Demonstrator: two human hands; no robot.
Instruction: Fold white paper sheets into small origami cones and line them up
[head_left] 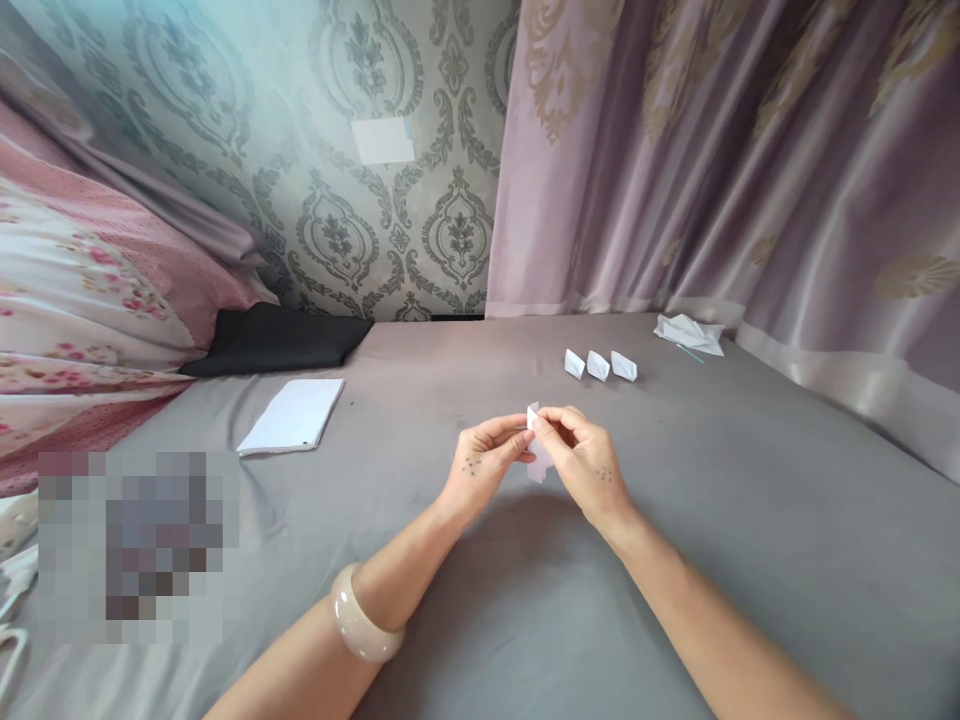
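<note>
Between both hands, above the grey sheet, is a small piece of folded white paper (pixel 537 466). My left hand (pixel 486 456) pinches its left side between thumb and fingers. From the right, my right hand (pixel 583 460) grips the upper part, its thumb pressed on the paper. Some folds are hidden behind the fingers. Beyond my right hand stand three small folded paper pieces (pixel 598 366) in a row, apart from each other. Off to the left lies a stack of white paper (pixel 292 416), with a small dark spot near its front corner.
A grey sheet (pixel 420 620) covers the surface. Crumpled white paper (pixel 688 334) lies at the back right beside a purple curtain (pixel 615 200). Folded black cloth (pixel 285 338) rests at the back left. A blurred patch (pixel 157 540) hides the area at left. Patterned wallpaper (pixel 337 230) stands behind.
</note>
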